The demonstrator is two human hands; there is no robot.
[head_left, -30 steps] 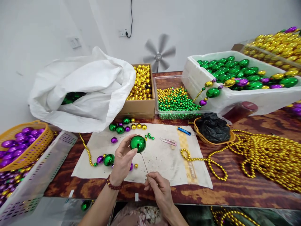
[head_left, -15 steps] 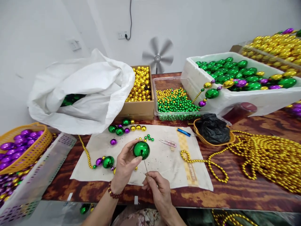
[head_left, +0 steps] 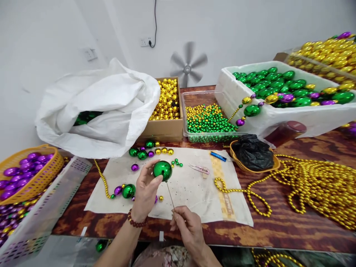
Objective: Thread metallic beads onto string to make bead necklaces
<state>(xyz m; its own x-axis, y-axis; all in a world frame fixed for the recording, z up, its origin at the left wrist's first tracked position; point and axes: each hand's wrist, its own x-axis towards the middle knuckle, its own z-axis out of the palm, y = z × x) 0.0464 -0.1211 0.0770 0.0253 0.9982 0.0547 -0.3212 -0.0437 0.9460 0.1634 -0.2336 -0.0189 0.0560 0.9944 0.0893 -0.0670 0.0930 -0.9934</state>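
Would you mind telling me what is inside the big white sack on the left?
Through the white sack's opening only a few dark green balls show; the folded cloth hides the rest.

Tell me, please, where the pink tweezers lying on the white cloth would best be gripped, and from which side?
The pink tweezers lie flat on the white cloth, long axis running left to right, beyond the right hand. Probably best pinched across the narrow middle of the body from above, thumb on the near edge and finger on the far edge. Which end holds the tips is too small to tell.
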